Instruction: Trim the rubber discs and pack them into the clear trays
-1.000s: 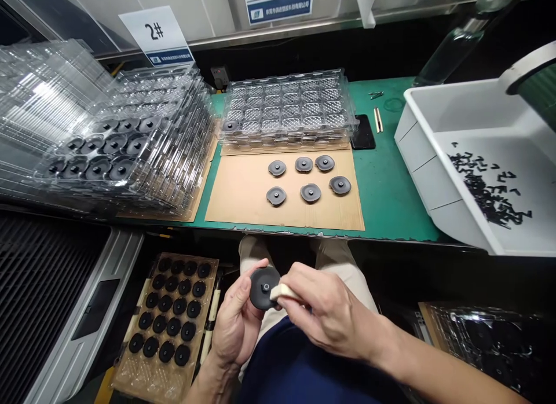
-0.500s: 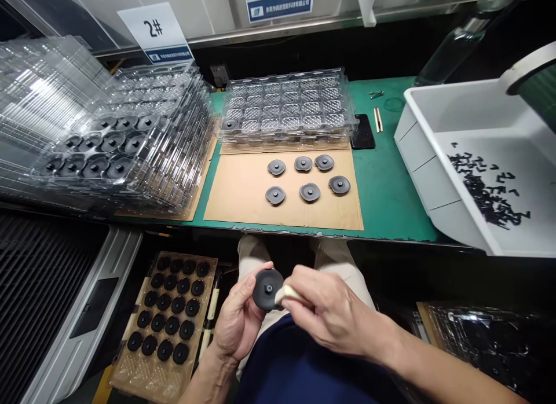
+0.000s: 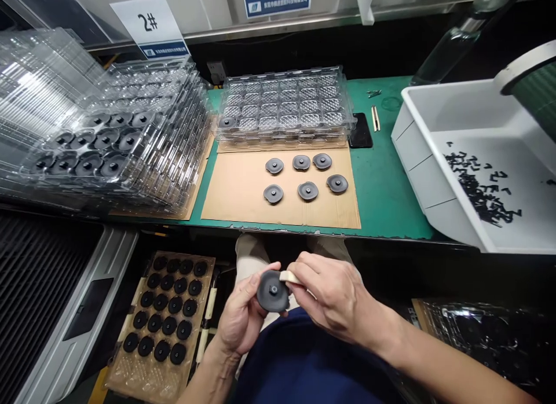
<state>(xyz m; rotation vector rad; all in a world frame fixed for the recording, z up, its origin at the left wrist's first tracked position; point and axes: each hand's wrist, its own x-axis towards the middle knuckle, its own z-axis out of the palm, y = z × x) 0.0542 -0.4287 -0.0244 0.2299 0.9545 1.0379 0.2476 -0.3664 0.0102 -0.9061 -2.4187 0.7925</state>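
In the lower centre of the frame I see the left hand (image 3: 243,311) gripping a round black disc (image 3: 271,301) by its edge, central stub (image 3: 273,289) facing up. The right hand (image 3: 332,294) pinches a cream-coloured pad (image 3: 288,277) at its upper-right rim. Mid-frame I count 6 similar discs (image 3: 307,190) on a cardboard sheet (image 3: 234,190); a brown-backed clear tray (image 3: 136,381) sits lower left.

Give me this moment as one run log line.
Left hand: holding black disc | right hand: pinching pale strip at disc's edge | cardboard: six dark discs | white bin: small black pieces
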